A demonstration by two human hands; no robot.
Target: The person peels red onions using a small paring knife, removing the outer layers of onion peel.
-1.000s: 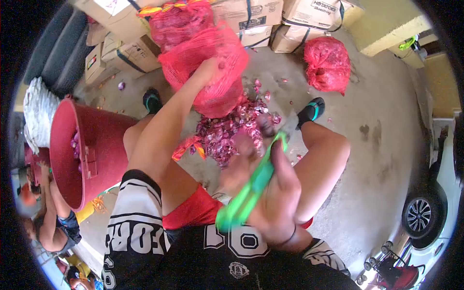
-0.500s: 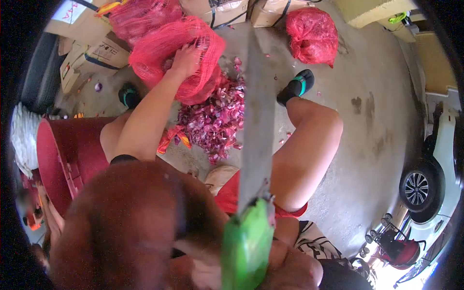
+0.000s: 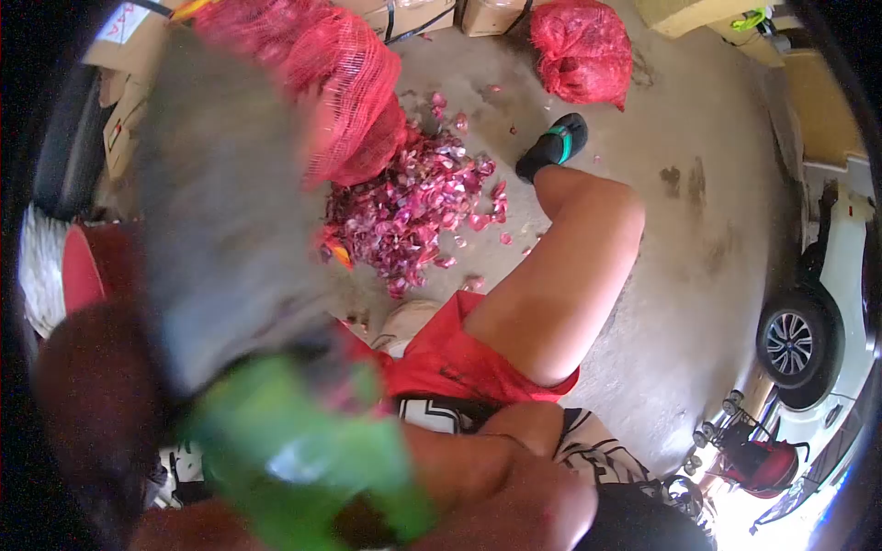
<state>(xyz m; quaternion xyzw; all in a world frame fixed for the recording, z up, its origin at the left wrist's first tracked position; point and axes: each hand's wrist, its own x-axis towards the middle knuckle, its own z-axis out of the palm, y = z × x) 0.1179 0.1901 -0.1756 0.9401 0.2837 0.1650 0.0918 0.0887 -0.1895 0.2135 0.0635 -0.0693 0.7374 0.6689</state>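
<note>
A broad grey blade (image 3: pixel 230 211) with a bright green handle (image 3: pixel 303 450) fills the left foreground, tilted and smeared by motion; it looks like a knife. My right forearm (image 3: pixel 459 468) runs from the right up to the green handle, and the right hand seems closed around it, its fingers mostly hidden. My left hand does not show. Beyond the blade stands a red mesh bag (image 3: pixel 354 92). Purple onion skins (image 3: pixel 409 211) lie heaped on the floor in front of it. A blurred dark brown rounded shape (image 3: pixel 92 395) at the lower left cannot be made out.
Another filled red mesh bag (image 3: pixel 581 53) sits at the back. Cardboard boxes (image 3: pixel 418 16) line the far side. My right leg (image 3: pixel 570 248) stretches across the middle. A red round container (image 3: pixel 81 266) is at left; a stroller (image 3: pixel 767 468) and a car (image 3: pixel 841 321) are at right.
My left hand has left the mesh bag and dropped out of sight. The green-handled knife has swung left and now appears larger. The dark rounded shape has shifted left, and the view has moved slightly.
</note>
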